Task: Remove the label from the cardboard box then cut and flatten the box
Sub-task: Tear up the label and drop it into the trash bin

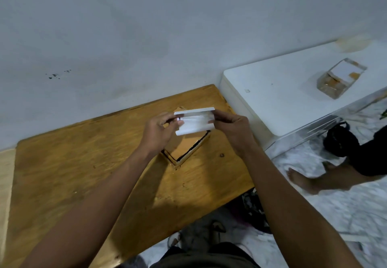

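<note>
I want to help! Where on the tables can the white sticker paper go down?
The wooden table is bare to the left of the hands, out to the wall. The white table is bare between its near corner and the taped box. It is crowded under the left hand and right hand, where the cardboard box lies.

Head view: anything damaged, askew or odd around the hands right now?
The white label is off the box, curled, pinched between the left hand and the right hand. The cardboard box below lies cornerwise on the wooden table. A second taped box sits on the white table.
</note>
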